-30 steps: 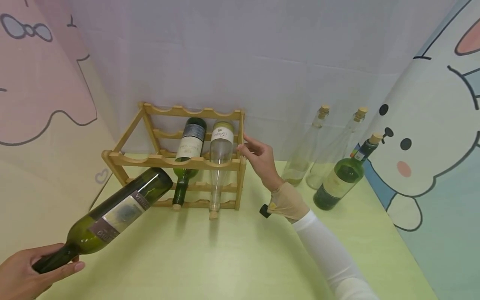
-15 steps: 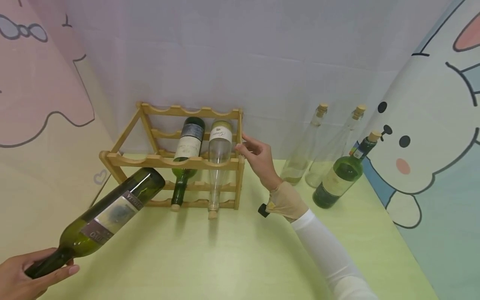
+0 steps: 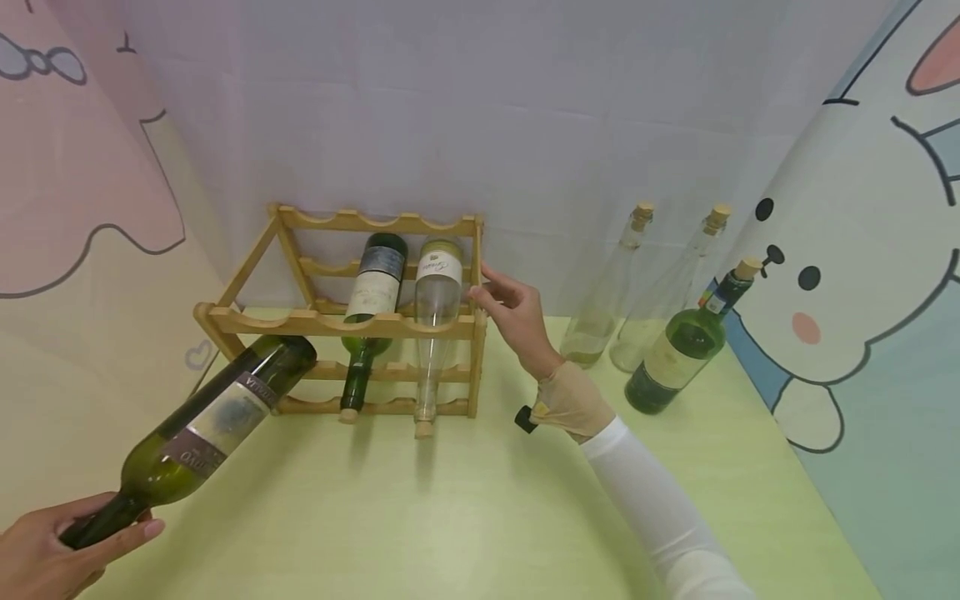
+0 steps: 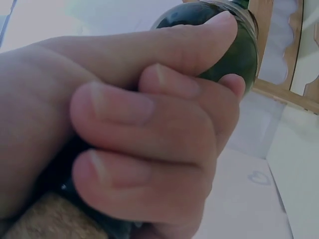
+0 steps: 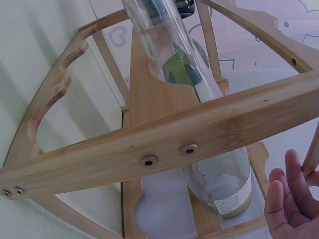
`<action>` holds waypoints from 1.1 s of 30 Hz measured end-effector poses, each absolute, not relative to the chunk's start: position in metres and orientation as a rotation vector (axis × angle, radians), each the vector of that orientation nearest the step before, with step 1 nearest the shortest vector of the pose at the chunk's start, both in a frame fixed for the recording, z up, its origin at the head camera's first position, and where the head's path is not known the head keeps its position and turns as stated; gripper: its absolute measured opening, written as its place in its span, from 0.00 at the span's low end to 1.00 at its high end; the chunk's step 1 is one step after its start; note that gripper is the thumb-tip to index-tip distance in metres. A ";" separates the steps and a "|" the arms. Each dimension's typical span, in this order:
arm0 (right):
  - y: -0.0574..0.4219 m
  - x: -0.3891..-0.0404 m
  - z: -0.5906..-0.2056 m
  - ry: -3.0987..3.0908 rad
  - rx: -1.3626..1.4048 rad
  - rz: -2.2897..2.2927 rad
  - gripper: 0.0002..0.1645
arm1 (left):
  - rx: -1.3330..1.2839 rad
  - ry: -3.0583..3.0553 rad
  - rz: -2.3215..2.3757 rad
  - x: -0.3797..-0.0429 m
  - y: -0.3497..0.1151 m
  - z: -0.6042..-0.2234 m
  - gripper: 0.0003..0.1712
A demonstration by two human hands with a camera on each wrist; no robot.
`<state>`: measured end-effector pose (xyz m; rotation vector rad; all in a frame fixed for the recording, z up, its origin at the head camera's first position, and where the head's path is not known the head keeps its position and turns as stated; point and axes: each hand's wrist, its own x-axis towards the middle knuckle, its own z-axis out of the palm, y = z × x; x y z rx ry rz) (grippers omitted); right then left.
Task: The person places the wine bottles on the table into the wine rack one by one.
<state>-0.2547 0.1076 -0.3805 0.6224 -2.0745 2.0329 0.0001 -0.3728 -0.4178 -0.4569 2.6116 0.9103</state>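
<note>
My left hand (image 3: 71,542) grips a green wine bottle (image 3: 217,417) by its neck, with the fingers curled round it and the cork (image 4: 52,221) showing below them in the left wrist view. The bottle slants up, its base overlapping the front left opening of the wooden wine rack (image 3: 337,321) in the head view. At the rack's right end, my right hand (image 3: 517,321) pinches the back upright between thumb and fingers. Inside the rack, a green bottle (image 3: 375,287) and a clear bottle (image 3: 437,292) lie side by side, corks toward me.
Two clear corked bottles (image 3: 603,292) (image 3: 663,312) and a green corked bottle (image 3: 675,362) stand to the right of the rack. All rest on the pale green table (image 3: 450,517). Printed cloth (image 3: 487,108) hangs behind and at both sides.
My left hand has moved the bottle's base slightly left, to just under the rack's top front rail. The right hand keeps its place at the rack, and the view has shifted slightly.
</note>
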 end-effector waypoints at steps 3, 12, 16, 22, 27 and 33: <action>0.107 -0.255 -0.380 -2.079 0.616 2.036 0.30 | -0.447 2.618 0.858 -0.003 -0.369 -0.416 0.39; 0.107 -0.254 -0.382 -2.092 0.609 2.020 0.29 | -0.389 2.535 0.851 -0.008 -0.352 -0.410 0.40; 0.107 -0.254 -0.382 -2.082 0.606 2.023 0.29 | -0.293 2.492 0.855 -0.011 -0.345 -0.408 0.45; 0.107 -0.255 -0.382 -2.057 0.622 2.039 0.30 | -0.225 2.438 0.975 -0.013 -0.336 -0.408 0.39; 0.106 -0.255 -0.383 -2.046 0.622 2.054 0.31 | -0.177 2.433 1.091 -0.013 -0.326 -0.407 0.30; 0.106 -0.255 -0.383 -2.058 0.607 2.075 0.31 | -0.215 2.449 1.187 -0.019 -0.311 -0.402 0.28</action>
